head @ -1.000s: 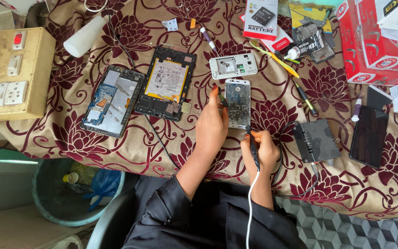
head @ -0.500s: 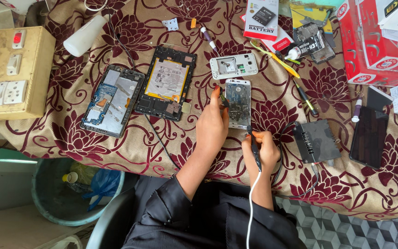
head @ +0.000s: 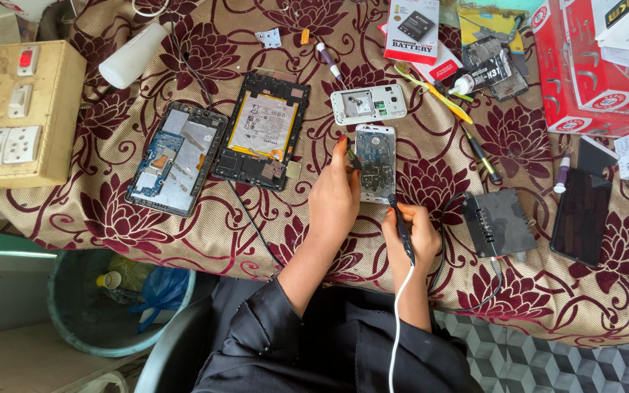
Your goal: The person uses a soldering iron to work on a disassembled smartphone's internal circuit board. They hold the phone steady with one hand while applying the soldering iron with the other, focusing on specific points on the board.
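Our left hand (head: 333, 200) pinches the edge of the small, opened silver phone (head: 375, 161) lying flat on the flowery cloth (head: 431, 175), our right hand (head: 410, 240) grips a thin black tool (head: 400, 225), and the phone looks light and easy to break.

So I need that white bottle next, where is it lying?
In the head view, the white bottle lies tilted at the table's top left, above the opened tablet and right of the switchboard.

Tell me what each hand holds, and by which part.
The right hand grips a black pen-like tool around its middle, white cable trailing behind. The left hand pinches a small dark tool against the opened phone.
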A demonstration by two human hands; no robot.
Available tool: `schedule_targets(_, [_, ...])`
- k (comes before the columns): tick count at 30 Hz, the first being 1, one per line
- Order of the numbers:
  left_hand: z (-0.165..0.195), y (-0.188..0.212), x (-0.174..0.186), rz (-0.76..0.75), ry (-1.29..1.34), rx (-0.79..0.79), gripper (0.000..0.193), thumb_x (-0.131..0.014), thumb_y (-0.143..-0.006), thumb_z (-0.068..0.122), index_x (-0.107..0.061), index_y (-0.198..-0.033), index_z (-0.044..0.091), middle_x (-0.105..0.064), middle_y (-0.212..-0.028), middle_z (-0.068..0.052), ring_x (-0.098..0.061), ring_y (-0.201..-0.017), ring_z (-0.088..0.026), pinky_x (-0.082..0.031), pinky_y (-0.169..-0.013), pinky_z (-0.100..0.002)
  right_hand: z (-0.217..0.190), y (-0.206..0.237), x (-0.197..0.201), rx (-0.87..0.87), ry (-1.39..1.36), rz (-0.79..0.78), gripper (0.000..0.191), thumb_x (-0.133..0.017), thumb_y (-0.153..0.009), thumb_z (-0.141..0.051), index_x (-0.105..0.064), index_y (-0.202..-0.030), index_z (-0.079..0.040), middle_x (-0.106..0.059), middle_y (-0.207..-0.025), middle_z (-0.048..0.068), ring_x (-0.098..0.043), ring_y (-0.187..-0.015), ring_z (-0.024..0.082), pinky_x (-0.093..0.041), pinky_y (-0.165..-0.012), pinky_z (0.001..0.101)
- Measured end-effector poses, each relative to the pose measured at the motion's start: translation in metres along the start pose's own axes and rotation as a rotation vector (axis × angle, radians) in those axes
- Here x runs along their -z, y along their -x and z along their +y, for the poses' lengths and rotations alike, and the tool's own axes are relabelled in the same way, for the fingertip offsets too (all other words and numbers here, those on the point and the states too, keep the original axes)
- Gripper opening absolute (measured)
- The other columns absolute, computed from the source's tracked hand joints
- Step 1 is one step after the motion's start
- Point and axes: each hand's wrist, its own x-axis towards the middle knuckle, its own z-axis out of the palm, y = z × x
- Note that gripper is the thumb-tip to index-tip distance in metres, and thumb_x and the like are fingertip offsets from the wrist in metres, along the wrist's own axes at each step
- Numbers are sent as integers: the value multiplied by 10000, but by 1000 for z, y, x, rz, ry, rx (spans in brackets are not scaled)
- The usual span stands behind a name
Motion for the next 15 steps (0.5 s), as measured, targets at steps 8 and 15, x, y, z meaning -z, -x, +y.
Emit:
schedule_targets(8, [0, 1, -1, -5, 20, 4, 722, -683, -933, 11, -285, -1534, -1, -692, -1014, -149, -698, -833, -333, -563, -681, -430, 3, 0, -2, 2, -4, 4, 169, -783, -868, -16, -670, -993, 9, -747, -807, 95, -724, -670, 120, -545, -578, 236])
schedule_targets(15, [-1, 1, -1, -15, 13, 9, 714, -685, -929, 10, -295, -1526, -2, -693, -1010, -146, -698, -827, -331, -562, -676, -429, 2, 0, -3, 20, -39, -22, 171, -780, -857, -6, -651, -967, 17, -751, -855, 118, -748, -729, 135, -577, -605, 243])
